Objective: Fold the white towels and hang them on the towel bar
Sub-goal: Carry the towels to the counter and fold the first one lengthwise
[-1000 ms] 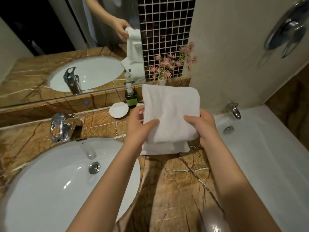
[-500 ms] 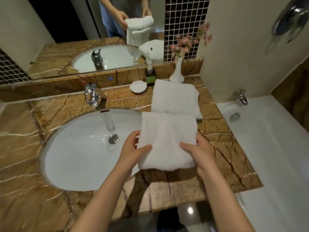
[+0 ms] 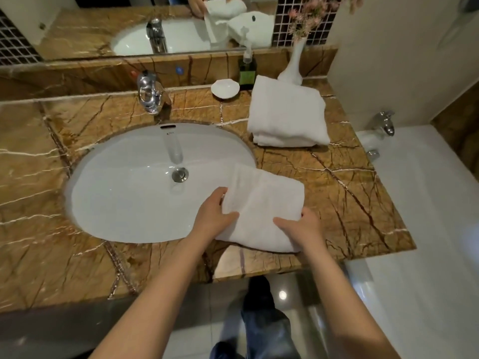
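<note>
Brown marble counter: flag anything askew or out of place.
The folded white towel gripped by the left hand and right hand is slanted, one corner over the white oval sink. The second folded white towel lies flat beside the white vase.

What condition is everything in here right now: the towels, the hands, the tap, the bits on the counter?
Held towel: folded, gripped at its near end, partly over the sink.
Left hand: grips the held towel.
Right hand: grips the held towel.
Second towel: folded, lying on the countertop by the vase.
Sink faucet: no water running.
Soap dish: empty.
Vase: upright, holding pink flowers.
</note>
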The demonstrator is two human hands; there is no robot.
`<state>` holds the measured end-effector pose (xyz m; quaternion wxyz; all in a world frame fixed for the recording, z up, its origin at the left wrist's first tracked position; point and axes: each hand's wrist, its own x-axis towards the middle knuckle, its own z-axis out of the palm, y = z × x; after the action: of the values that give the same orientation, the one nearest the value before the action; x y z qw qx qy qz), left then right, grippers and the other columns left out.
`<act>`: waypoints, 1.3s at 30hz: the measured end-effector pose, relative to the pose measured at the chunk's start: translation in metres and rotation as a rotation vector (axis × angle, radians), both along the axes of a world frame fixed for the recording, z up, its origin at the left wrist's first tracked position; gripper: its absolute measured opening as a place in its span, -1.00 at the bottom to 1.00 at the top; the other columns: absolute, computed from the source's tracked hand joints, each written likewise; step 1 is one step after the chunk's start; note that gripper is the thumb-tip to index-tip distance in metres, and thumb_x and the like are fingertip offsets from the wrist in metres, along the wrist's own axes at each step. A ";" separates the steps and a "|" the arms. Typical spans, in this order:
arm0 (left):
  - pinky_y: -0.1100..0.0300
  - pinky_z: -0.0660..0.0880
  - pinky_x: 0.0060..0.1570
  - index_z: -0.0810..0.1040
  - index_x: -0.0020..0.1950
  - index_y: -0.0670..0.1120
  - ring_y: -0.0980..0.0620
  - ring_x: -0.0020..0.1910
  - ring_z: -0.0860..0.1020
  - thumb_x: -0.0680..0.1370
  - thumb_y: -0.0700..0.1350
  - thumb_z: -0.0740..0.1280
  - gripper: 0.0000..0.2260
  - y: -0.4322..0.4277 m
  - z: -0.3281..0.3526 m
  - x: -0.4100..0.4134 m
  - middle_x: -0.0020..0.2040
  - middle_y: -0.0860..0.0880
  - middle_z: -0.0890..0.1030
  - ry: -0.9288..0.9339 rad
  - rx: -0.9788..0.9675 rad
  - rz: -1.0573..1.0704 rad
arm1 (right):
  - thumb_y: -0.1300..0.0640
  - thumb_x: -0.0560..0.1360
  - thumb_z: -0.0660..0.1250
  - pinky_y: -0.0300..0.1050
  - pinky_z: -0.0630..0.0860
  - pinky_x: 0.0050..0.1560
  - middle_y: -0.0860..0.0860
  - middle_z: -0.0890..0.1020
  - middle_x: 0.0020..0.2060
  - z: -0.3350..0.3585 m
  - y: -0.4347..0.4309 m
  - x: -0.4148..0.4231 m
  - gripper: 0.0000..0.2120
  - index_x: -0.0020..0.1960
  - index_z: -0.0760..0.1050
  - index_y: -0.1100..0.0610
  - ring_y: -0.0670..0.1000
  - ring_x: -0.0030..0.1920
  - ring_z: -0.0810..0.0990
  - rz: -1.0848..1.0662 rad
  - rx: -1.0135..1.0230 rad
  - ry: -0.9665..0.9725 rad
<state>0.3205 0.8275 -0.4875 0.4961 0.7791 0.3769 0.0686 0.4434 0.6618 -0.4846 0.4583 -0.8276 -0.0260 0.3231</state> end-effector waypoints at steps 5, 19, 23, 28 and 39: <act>0.28 0.33 -0.17 0.42 0.30 -0.04 0.07 0.00 0.49 0.42 -0.14 0.42 -0.54 0.004 0.000 -0.002 0.09 0.06 0.54 0.064 0.073 -0.065 | -0.06 0.32 0.52 0.09 0.43 0.20 0.06 0.38 0.39 0.020 0.021 0.043 -0.18 0.47 0.23 0.05 0.13 0.33 0.39 0.177 -0.208 -0.416; 0.13 0.40 0.07 0.41 0.37 0.00 -0.08 0.21 0.44 0.44 -0.15 0.38 -0.50 0.005 0.017 0.010 0.22 -0.07 0.48 0.218 0.228 -0.053 | 0.06 0.39 0.42 -0.21 0.30 -0.38 -0.07 0.58 -0.16 0.026 0.038 0.065 -0.87 -0.07 0.59 -0.02 -0.05 -0.18 0.49 0.593 -0.240 -0.543; 0.17 0.43 0.01 0.39 0.37 0.03 -0.01 0.13 0.51 0.50 0.12 0.33 -0.54 -0.013 0.056 0.011 0.18 0.00 0.51 0.212 0.154 0.187 | 0.06 0.42 0.39 -0.17 0.30 -0.42 -0.06 0.55 -0.26 0.062 0.031 0.035 -0.94 -0.19 0.58 0.05 0.00 -0.24 0.50 0.539 -0.235 -0.697; 0.09 0.60 -0.15 0.54 0.06 0.01 0.04 -0.16 0.62 0.48 0.30 0.24 -0.60 -0.029 0.101 -0.003 -0.10 0.05 0.59 0.031 -0.365 0.195 | -0.01 0.46 0.34 -0.16 0.46 -0.32 -0.13 0.58 -0.23 0.101 0.030 -0.040 -0.92 -0.12 0.57 -0.03 -0.08 -0.24 0.54 0.568 -0.088 -0.638; 0.25 0.46 -0.18 0.57 0.07 0.08 0.19 -0.07 0.59 0.55 -0.32 0.24 -0.69 0.017 0.079 -0.121 -0.02 0.11 0.65 -0.125 -0.087 0.283 | -0.06 0.49 0.33 -0.36 0.39 -0.05 -0.18 0.58 0.03 0.058 0.045 -0.112 -0.76 0.13 0.57 -0.06 -0.24 -0.01 0.49 0.516 0.118 -0.448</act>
<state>0.1992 0.8447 -0.4086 0.5374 0.6902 0.4539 0.1695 0.3315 0.7070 -0.4270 0.3914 -0.8162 -0.3529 0.2368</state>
